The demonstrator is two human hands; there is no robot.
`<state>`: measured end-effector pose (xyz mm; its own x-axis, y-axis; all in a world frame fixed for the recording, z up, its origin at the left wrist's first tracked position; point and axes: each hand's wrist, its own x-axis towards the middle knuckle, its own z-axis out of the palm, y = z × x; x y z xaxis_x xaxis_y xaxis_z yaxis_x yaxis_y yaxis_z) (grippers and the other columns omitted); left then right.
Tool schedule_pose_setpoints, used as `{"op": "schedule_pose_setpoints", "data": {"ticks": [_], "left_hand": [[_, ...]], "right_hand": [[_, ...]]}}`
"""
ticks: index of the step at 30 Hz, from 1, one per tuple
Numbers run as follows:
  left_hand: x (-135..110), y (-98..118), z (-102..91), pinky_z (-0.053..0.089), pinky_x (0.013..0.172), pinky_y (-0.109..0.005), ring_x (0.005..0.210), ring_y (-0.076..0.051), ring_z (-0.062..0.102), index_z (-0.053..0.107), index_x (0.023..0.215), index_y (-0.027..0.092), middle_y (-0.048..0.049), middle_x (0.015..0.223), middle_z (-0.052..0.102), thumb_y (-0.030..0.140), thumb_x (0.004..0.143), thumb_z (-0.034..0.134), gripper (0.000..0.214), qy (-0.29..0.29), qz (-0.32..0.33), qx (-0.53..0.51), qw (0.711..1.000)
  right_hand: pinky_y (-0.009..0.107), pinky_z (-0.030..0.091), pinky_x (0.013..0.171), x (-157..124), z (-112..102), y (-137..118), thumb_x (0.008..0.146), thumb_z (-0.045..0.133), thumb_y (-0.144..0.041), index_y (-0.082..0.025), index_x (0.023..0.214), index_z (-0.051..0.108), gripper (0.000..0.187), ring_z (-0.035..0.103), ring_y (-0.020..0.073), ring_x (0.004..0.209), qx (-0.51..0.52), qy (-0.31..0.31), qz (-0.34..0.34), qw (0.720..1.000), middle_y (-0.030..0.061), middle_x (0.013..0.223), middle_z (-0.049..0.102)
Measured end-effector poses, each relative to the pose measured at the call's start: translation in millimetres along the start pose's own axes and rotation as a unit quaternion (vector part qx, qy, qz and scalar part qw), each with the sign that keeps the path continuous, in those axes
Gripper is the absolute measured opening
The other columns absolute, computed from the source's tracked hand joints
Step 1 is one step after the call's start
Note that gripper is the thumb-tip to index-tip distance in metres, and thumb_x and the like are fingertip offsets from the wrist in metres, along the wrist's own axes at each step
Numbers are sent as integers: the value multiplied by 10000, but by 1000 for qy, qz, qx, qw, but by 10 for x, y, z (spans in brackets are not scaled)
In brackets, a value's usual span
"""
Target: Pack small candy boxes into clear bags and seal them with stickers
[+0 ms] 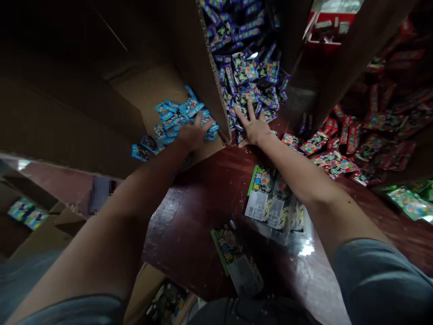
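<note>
My left hand (193, 133) reaches into a tipped cardboard box (142, 90) and rests, fingers spread, on a pile of small light-blue sachets (172, 118). My right hand (253, 126) lies flat with fingers spread on a heap of purple-blue sachets (248, 67) spilling from a second box (206, 63). Neither hand visibly grips a sachet. Both arms stretch forward over a dark red table (203, 216).
Red sachets (352, 140) are spread at the right. Clear bags with green printed cards (274, 198) and another bag (235, 257) lie on the table near me. Green packets (409, 203) sit at the far right. Open cartons (34, 216) stand at the lower left.
</note>
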<state>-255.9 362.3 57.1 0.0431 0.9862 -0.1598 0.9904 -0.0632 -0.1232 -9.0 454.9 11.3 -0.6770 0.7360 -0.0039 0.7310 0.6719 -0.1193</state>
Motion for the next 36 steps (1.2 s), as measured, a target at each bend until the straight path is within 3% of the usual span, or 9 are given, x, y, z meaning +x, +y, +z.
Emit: {"op": "schedule_pose_setpoints", "data": {"ticks": [5,10,13,16,19,24,31,34,36], "left_hand": [[-61,120,100,380,1055,-544,1278,-337,496,318,1722,273,-108,1839,140,317,1079,422,652,37,-33,-56,997],[-317,364,-26,361,1093,-563,1164,-264,531,336,1690,382,42,1763,319,565,1077,303,641,77,-61,-133,986],[-565,598,-161,419,1051,-569,1158,-313,581,355,1702,339,-39,1777,317,574,1056,299,690,53,-59,-93,993],[-860,793,-325,485,1006,-575,1219,-401,618,331,1722,335,-115,1801,287,566,1060,290,702,51,-41,-35,997],[-1167,943,-499,540,971,-652,1260,-466,641,309,1727,371,-137,1800,300,551,1068,298,683,65,-39,-3,997],[-1720,1444,-516,606,934,-700,1410,-496,587,400,1696,394,-132,1813,297,388,1079,414,618,124,69,-18,990],[-2333,3032,181,688,732,-506,1155,-391,757,496,1592,578,-54,1725,485,131,1050,500,702,124,426,-103,890],[-2345,3494,400,635,976,-650,1325,-427,686,521,1598,518,-58,1744,453,89,1030,510,712,92,449,-132,879],[-2294,3615,434,444,1183,-778,1525,-487,507,504,1628,462,-66,1780,390,114,998,595,726,87,427,-152,887]], "right_hand": [[662,493,1123,-314,-31,-11,837,850,-349,-288,1784,128,1193,444,580,1506,-17,41,36,998,248,1807,227],[635,522,1111,-533,-24,-67,926,763,-272,-302,1775,199,1020,432,551,1533,-15,75,45,996,235,1784,308],[611,550,1101,-488,-57,-156,943,776,-319,-260,1767,220,996,526,460,1477,-20,88,86,992,234,1760,372],[432,602,1024,-524,-171,-225,1089,492,-213,-247,1718,338,648,681,254,1286,-33,124,102,986,151,1645,558],[284,562,1010,-796,-355,-247,1114,322,-178,-255,1702,369,595,705,158,1216,-35,138,87,986,46,1550,631],[383,615,1022,-1990,-639,-191,1000,592,-138,-356,1746,282,837,650,300,1356,-8,136,58,989,97,1614,541],[639,658,915,-4103,-361,165,997,584,-234,-315,1710,393,742,626,491,1339,2,89,272,958,233,1590,528],[715,613,962,-4575,-167,252,1007,607,-320,-259,1703,411,725,515,543,1451,-7,82,311,947,261,1671,452],[762,529,1081,-4767,-140,280,1035,585,-406,-281,1700,412,699,342,534,1585,-7,103,300,948,199,1765,345]]}}
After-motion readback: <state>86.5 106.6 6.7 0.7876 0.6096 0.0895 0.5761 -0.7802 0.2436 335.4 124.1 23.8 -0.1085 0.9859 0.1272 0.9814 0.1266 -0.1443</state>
